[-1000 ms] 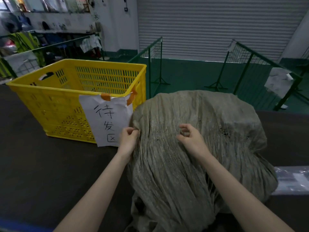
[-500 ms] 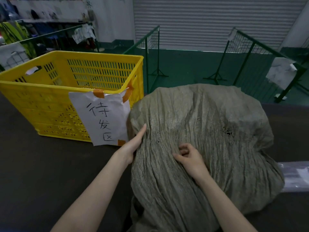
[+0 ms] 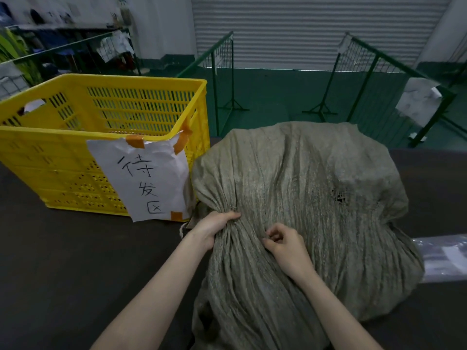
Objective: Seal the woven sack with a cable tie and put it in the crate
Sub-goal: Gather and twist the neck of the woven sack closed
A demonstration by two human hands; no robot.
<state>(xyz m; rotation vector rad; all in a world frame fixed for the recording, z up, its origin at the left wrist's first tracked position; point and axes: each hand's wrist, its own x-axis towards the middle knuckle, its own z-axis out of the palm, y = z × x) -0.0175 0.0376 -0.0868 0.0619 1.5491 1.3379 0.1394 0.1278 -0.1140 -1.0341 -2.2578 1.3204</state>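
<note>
Grey-green woven sack (image 3: 303, 198) lies bulky on the dark desk (image 3: 63, 261), centre to 3 o'clock of view, its gathered end running down toward 6 o'clock. Small torn hole (image 3: 338, 195) in the fabric on the right side. Left hand (image 3: 214, 229) is clenched around a bunch of sack fabric at the sack's left edge, fingers wrapped over the folds, cloth puckered tight at the grip. Right hand (image 3: 285, 245) sits on the sack just beside the left, fingers curled, thumb and fingertips pinching pleats of fabric. Both forearms bare, coming in from 6 o'clock. Yellow slotted crate (image 3: 75, 157) stands on the desk at 10 o'clock, just beside the sack's left side; can't tell if they touch. White paper sign (image 3: 151, 178) with handwritten characters is taped to the crate's near wall with orange tape, its lower corner near the left hand. Clear plastic bag (image 3: 442, 258) lies on the desk at 3 o'clock, partly under the sack's edge. Green wire fence panels (image 3: 379, 72) and a grey roller shutter (image 3: 316, 29) at 12 o'clock. Loose string end (image 3: 182, 229) hangs by the left wrist.
</note>
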